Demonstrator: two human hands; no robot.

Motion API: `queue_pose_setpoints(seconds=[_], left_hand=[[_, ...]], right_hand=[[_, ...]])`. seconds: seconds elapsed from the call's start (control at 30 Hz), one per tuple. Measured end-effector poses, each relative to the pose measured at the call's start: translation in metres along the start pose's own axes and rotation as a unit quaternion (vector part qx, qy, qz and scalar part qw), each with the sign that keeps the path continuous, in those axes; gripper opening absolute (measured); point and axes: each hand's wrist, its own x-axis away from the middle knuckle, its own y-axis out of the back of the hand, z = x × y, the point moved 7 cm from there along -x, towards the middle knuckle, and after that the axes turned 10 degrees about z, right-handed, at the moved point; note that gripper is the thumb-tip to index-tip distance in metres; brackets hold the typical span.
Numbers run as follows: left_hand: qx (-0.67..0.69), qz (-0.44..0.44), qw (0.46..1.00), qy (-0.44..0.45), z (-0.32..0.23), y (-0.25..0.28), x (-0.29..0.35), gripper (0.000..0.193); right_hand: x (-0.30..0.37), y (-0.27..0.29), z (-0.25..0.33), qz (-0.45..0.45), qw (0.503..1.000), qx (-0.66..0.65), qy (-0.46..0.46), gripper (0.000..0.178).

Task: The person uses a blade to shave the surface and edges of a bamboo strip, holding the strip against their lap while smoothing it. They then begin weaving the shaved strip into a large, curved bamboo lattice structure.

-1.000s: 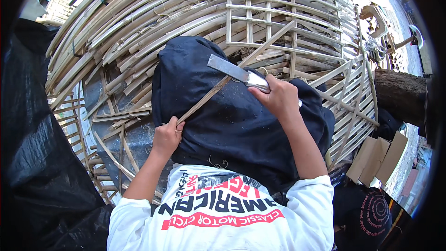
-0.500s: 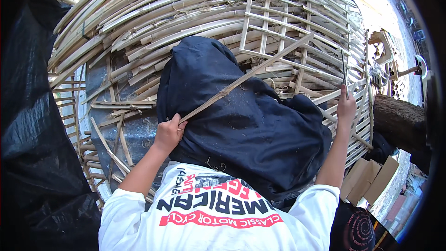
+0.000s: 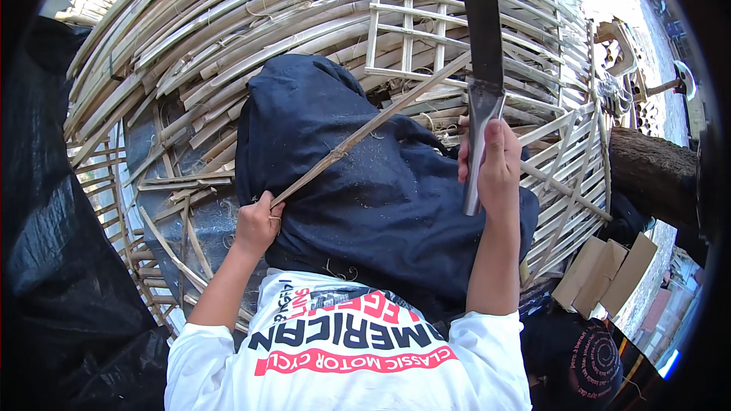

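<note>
My left hand [image 3: 257, 222] is closed round the near end of a long bamboo strip [image 3: 335, 154]. The strip slants up and to the right across the dark cloth [image 3: 320, 118] over my lap, and its far end passes behind a blade. In my right hand [image 3: 495, 164] is a machete [image 3: 485, 46] with a dark, broad, square-ended blade and a shiny metal tube handle. The blade points away from me, upright in the picture, by the strip's far end; whether they touch I cannot tell. My right fingers wrap the handle, with the thumb along it.
Many split bamboo lengths [image 3: 228, 30] lie stacked ahead. A bamboo lattice [image 3: 407, 23] rests on them, and slatted bamboo [image 3: 567, 175] stands to the right. A log [image 3: 651, 175] and a cardboard box [image 3: 601, 274] sit at the right. Black sheeting [image 3: 53, 221] hangs on the left.
My right hand has swung inward to the left with the machete, whose blade now shows broadside. The left hand, still gripping the bamboo strip, appears slightly lower and further left.
</note>
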Motion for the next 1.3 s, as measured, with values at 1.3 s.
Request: queue_pose_setpoints(seconds=[1.3], left_hand=[[-0.031,0.022,0.997,-0.069,0.017,0.006,-0.002,0.026]], right_hand=[[0.056,-0.021,-0.056,0.085,0.979,0.034,-0.184,0.047]])
